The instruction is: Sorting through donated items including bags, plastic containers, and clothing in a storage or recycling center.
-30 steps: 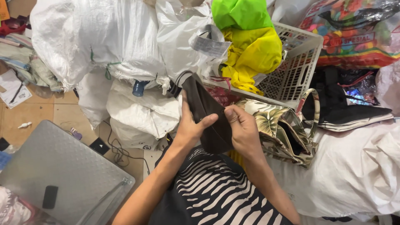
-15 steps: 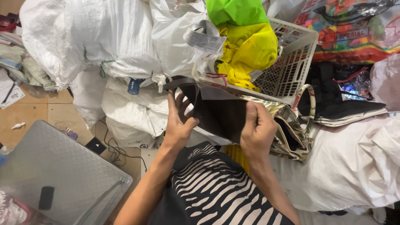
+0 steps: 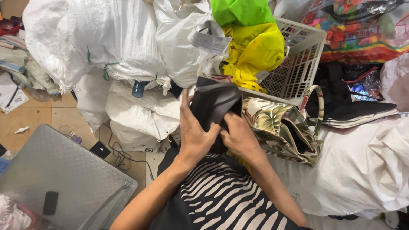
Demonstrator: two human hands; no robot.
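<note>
Both hands, left (image 3: 197, 135) and right (image 3: 239, 137), clench a black pouch (image 3: 214, 101). I judge it soft, light (floppy); I'd grip its folded edge. Floral bag (image 3: 281, 127) beside.

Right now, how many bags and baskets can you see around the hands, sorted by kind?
Black bag held by left hand and right hand: 1
Leaf-print handbag: 1
White plastic basket: 1
Big white sacks, the largest at: about 5, some partly hidden
Colourful printed bag: 1
Total: about 9
</note>
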